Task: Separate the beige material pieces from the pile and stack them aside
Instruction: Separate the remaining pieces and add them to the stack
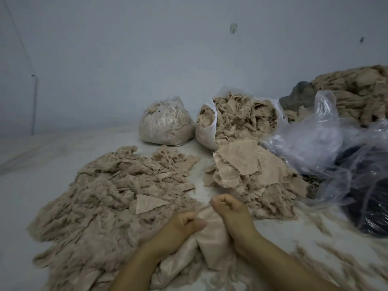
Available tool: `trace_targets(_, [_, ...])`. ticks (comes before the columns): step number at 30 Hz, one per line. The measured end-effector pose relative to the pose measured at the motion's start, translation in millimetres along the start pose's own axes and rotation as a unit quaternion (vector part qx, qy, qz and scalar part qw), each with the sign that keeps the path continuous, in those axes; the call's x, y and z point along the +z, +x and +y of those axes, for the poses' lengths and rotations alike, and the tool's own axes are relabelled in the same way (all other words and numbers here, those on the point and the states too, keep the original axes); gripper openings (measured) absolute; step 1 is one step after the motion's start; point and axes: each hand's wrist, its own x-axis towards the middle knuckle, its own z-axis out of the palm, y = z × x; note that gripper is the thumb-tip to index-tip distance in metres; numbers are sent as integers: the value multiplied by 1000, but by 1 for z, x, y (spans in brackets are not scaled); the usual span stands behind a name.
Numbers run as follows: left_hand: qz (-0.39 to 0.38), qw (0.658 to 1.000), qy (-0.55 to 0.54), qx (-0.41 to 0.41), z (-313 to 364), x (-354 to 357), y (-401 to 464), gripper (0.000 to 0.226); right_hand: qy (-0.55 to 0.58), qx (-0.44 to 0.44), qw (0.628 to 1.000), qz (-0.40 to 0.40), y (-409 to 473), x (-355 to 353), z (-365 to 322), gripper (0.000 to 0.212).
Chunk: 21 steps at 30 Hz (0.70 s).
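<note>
Both hands work one beige piece (210, 229) at the near edge of the pile (113, 198). Left hand (178, 227) has fingers curled, thumb pressing the cloth's left side. Right hand (230, 213) is curled on the cloth's upper right edge, looks like a pinch at the fingertips. The piece lies between the wrists, its lower part bunched toward the camera.

Judgement: the step is pulling this piece free of the fluff. Best to keep both grips on woven cloth only, lift and shake so loose fibre drops, then lay it flat on the stack (252, 171) just right of the pile.

Hard to tell: the right fingertips are turned away, so how much cloth they hold is unclear. The piece's lower end is partly covered by the forearms. Bags (237, 116) behind hold more scraps; contents of the dark bag (369, 208) at right are unreadable. Frame is dim and soft.
</note>
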Motion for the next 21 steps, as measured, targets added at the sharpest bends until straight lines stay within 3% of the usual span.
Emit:
trace_targets(2, [42,998,-50,3,1,-6,2,40,-33,-9,998,51,6,-8,1,20])
trace_targets(4, [70,992,-106,12,1,-11,3,35,-68,-8,995,69,7,-15,4,22])
trace_targets(9, [64,975,-213,-30,-1,-10,5,25,-43,52,995,-77,-11,-1,15,32])
trace_targets(13, [-16,983,-169,-73,1,-2,1,27,-78,30,995,-55,-12,9,14,36])
trace_targets(17, [-25,989,-130,-63,2,1,-1,26,-83,-4,995,-47,-5,4,12,18])
trace_targets(21, [7,993,-89,-74,10,5,-5,62,-84,-49,995,21,3,-3,14,22])
